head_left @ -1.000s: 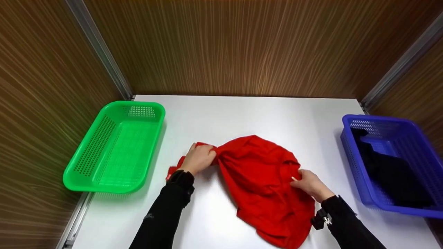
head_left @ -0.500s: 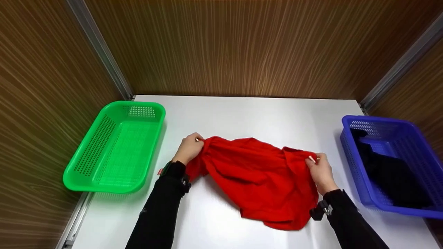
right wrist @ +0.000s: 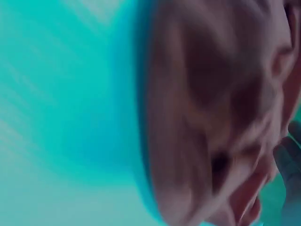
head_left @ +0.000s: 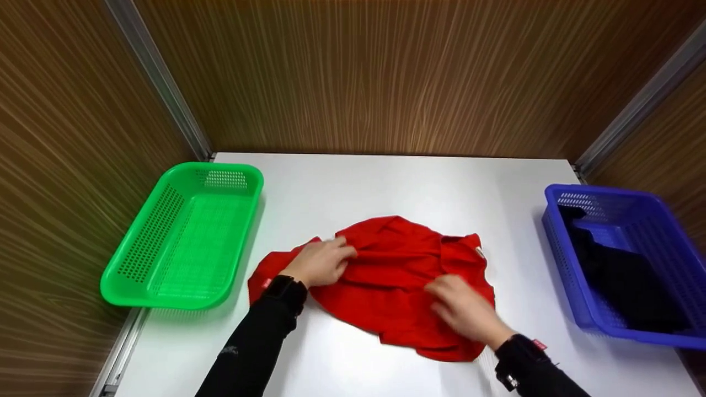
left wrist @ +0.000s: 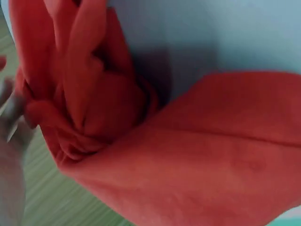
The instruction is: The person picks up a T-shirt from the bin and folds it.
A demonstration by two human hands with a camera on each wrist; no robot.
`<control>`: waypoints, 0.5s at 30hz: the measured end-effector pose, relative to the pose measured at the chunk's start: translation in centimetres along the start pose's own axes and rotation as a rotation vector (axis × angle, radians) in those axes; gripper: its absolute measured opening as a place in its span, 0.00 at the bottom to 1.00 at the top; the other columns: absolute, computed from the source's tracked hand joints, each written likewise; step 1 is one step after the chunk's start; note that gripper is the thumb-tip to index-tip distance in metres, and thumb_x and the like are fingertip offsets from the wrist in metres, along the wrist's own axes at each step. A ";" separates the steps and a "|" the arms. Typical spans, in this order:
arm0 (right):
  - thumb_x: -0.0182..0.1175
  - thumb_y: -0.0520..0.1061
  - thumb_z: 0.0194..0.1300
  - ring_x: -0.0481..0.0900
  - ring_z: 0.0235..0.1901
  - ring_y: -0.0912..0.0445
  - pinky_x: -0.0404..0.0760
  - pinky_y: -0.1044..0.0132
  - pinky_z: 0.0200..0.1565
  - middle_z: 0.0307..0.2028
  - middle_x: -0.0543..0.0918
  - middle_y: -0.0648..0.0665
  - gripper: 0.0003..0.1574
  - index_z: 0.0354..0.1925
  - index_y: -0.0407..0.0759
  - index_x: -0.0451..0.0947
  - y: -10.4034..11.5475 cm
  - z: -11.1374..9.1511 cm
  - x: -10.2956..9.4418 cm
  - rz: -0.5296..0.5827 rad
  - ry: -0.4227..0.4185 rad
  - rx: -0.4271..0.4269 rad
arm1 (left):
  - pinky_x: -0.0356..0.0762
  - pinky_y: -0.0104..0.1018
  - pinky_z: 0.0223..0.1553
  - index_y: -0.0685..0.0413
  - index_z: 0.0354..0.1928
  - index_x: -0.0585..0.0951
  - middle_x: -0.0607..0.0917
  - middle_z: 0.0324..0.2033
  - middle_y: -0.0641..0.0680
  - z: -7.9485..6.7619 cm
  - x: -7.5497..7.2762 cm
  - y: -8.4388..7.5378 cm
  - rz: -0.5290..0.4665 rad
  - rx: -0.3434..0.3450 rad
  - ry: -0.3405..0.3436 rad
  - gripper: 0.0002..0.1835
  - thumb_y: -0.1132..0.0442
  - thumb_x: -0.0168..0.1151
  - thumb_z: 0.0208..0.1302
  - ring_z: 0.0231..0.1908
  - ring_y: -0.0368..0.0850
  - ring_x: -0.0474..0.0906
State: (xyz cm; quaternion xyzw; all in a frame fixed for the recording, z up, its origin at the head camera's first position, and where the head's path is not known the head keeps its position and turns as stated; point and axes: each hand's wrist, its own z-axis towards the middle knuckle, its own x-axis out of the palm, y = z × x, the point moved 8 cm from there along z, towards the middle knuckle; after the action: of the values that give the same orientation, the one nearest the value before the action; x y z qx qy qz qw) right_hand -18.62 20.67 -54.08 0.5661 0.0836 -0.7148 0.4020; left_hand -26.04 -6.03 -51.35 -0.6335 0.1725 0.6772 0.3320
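Note:
A crumpled red garment (head_left: 386, 264) lies on the white table, its folds loosely bunched; its exact kind is hard to make out. Over its left part is my left hand (head_left: 320, 262), fingers loosely bent and blurred. In the left wrist view, that hand (left wrist: 14, 122) shows at the left edge beside the red folds, without a visible grip. My right hand (head_left: 463, 306) hovers over or touches the garment's right part, fingers loose and blurred. The right wrist view shows its fingers (right wrist: 287, 153) at the right edge, next to the cloth.
A green plastic basket (head_left: 251, 220) stands on the left of the table. On the right is a blue basket (head_left: 568, 264) with black cloth (head_left: 634, 281) inside. Wood-grain panels (head_left: 386, 77) enclose the back and sides.
Both hands gripped the garment's upper corners half a second ago and have let go. The cloth has dropped flatter onto the table. Both hands have moved inward and nearer the body.

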 end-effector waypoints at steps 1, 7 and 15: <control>0.73 0.47 0.63 0.72 0.64 0.40 0.74 0.45 0.62 0.60 0.78 0.40 0.33 0.65 0.47 0.77 0.8 -0.3 1.3 0.018 0.116 -0.003 | 0.79 0.44 0.46 0.45 0.51 0.86 0.81 0.42 0.52 -0.3 0.5 -0.2 0.010 -0.001 0.038 0.12 0.62 0.59 0.70 0.42 0.50 0.79; 0.68 0.58 0.65 0.57 0.72 0.26 0.58 0.22 0.63 0.74 0.66 0.35 0.39 0.71 0.56 0.72 2.2 -1.8 4.3 0.001 0.354 -0.010 | 0.56 0.70 0.68 0.39 0.67 0.78 0.75 0.67 0.55 -1.8 2.2 2.3 0.203 -0.221 0.163 0.26 0.44 0.62 0.70 0.69 0.58 0.67; 0.60 0.31 0.65 0.82 0.57 0.40 0.77 0.40 0.58 0.54 0.86 0.38 0.18 0.52 0.40 0.82 -1.5 -1.6 1.5 0.034 0.112 0.171 | 0.22 0.74 0.70 0.39 0.73 0.73 0.58 0.78 0.59 -4.3 2.3 6.7 0.218 -0.543 0.229 0.42 0.23 0.42 0.68 0.80 0.58 0.43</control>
State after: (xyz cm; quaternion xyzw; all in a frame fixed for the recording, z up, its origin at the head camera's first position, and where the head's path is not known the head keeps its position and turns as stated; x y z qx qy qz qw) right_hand -18.49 21.88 -56.47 0.6389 0.0352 -0.6795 0.3590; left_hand -27.21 -13.13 -55.41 -0.7491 0.0885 0.6542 0.0546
